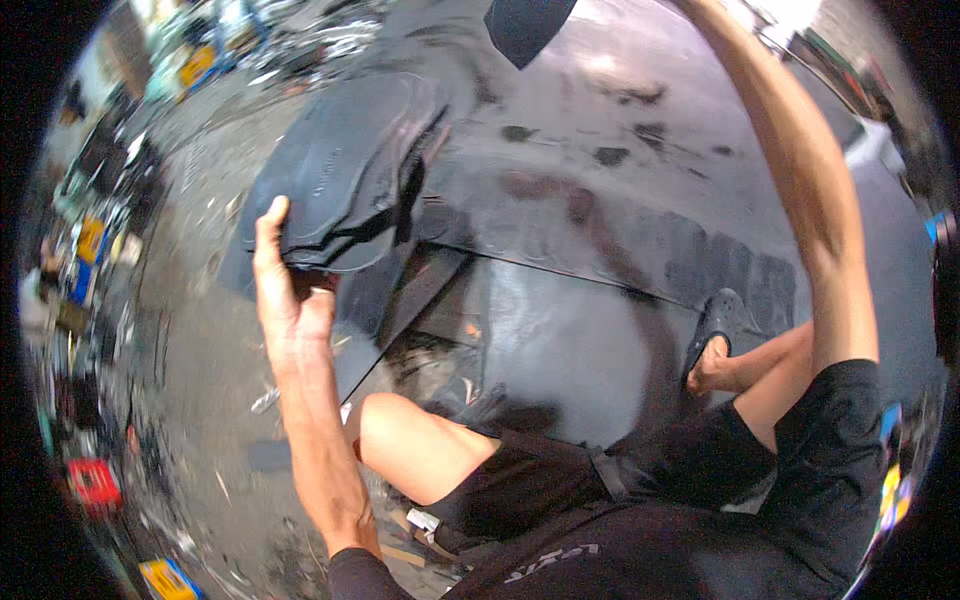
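My left hand (290,285) is closed round the near edge of a stack of black moulded sheets (350,150), its thumb lying on top. The sheets look thin, with rounded outlines, raised ridges and uneven edges on their right side. Their exact kind I cannot make out. My right arm (800,150) reaches far forward and leaves the picture at the top, so its hand is out of sight. A dark pointed flat piece (527,30) shows at the top edge, left of that arm; what holds it, if anything, is hidden.
A broad, shiny black sheet (570,340) covers the floor ahead and below me. My foot in a black clog (715,330) rests on it at the right. Scraps litter the grey floor (190,330) at the left, with a red object (94,487) among the clutter.
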### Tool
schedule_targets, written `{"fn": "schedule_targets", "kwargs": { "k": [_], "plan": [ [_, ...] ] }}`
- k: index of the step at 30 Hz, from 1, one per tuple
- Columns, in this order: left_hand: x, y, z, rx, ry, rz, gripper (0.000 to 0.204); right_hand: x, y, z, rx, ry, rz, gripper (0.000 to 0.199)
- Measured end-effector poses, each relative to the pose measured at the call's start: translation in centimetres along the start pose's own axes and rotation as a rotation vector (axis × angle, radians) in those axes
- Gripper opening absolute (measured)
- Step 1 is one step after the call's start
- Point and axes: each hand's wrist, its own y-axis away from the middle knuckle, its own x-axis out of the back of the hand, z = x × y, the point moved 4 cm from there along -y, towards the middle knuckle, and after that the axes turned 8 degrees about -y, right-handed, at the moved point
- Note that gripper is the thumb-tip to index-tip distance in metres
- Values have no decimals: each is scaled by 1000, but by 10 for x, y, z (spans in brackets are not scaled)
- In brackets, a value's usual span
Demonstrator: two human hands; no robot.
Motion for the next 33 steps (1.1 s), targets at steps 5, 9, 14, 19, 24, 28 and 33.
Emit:
{"fn": "schedule_targets", "kwargs": {
  "k": [5,9,14,19,24,28,33],
  "plan": [
    [-89,-7,-25,133,-81,-170,42,149,44,75,-202,102,-265,37],
    [-166,-30,-60,212,-177,-235,46,255,110,138,-268,284,-381,49],
    [-249,-42,-150,281,-142,-328,47,369,170,218,-171,614,-278,50],
    [-251,-27,-303,373,172,-315,64,420,216,274,-247,265,-260,33],
    [-157,31,-418,419,-9,-3,72,413,275,327,-631,138,-188,31],
    [-129,60,-480,453,-263,169,72,420,319,397,-645,100,-275,39],
    [-116,72,-484,328,-609,480,70,420,310,438,-564,53,-382,37]
  ]
}}
